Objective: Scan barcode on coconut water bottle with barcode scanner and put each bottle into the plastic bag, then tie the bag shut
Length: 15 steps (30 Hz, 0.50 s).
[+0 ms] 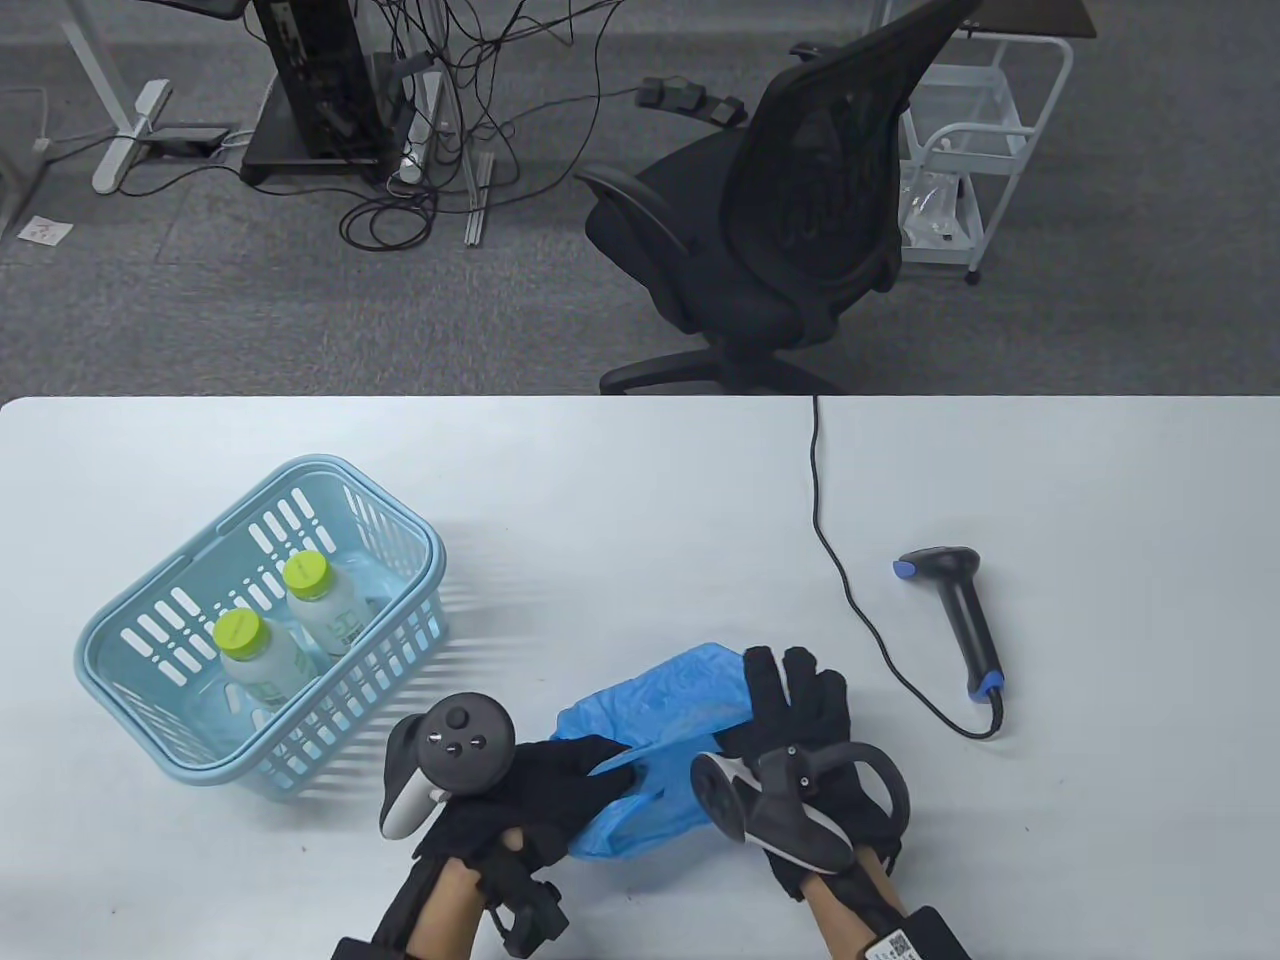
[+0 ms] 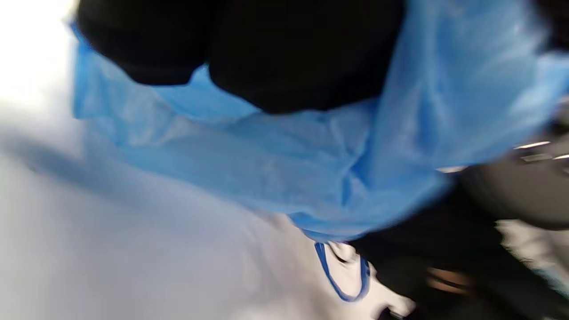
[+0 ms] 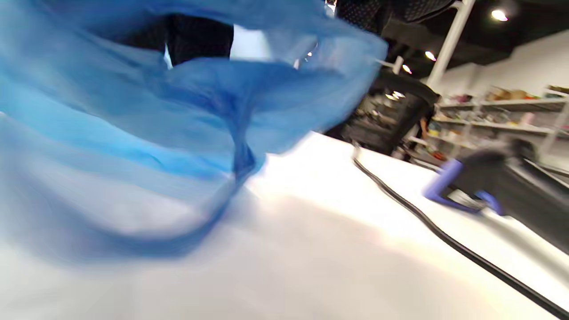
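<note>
1. Near the table's front edge, the left hand (image 1: 540,790) pinches the blue plastic bag (image 1: 660,720); thin film could slip or tear.
2. The right hand (image 1: 800,730) lies flat-fingered on it, possibly pinning the mouth closed.
3. Both coconut water bottles (image 1: 320,600) wait unscanned in the basket (image 1: 130,620) towards the left edge.
4. The barcode scanner (image 1: 960,620) lies rightward; its cable (image 1: 850,590) could snag.

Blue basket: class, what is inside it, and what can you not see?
Inside the blue basket stand two coconut water bottles with green caps. Their lower parts and barcodes are hidden behind the slotted wall.

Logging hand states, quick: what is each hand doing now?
Left hand: grips the blue plastic bag.
Right hand: fingers straight, resting on the bag.
</note>
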Available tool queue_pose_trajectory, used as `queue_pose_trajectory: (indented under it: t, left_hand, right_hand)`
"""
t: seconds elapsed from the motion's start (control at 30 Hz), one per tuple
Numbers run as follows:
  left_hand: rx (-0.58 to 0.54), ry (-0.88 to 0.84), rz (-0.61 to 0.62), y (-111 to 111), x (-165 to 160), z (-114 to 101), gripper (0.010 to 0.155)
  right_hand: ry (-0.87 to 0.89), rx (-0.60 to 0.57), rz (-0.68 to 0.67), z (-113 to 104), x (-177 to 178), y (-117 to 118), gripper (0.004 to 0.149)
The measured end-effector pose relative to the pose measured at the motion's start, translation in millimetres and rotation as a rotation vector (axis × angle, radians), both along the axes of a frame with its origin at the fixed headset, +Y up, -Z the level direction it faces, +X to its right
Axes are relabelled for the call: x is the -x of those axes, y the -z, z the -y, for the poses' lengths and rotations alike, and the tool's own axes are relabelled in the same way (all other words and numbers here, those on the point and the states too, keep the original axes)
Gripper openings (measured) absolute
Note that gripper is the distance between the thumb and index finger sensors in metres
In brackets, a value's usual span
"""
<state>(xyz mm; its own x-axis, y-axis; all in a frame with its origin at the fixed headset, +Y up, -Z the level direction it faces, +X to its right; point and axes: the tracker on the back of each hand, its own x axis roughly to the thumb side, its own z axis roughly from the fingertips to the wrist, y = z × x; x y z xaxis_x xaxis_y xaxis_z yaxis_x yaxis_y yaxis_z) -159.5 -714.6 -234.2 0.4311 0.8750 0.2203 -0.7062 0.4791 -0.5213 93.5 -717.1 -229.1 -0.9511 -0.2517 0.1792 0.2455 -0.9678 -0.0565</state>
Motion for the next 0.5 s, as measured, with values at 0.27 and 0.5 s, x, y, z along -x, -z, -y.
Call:
queue_pose_trajectory:
  t: [0.27, 0.5]
  left_hand:
    - [-0.15, 0.219, -0.348, -1.0, 43.9, -7.5, 0.063]
    - [-0.908, 0.446, -0.126, -59.2, -27.4, -67.8, 0.052]
  right_hand:
    - [0.196, 0.025, -0.06, -4.7, -9.5, 3.0, 0.046]
    - [0.344, 0.078, -0.118, -9.8, -3.0, -0.1, 0.042]
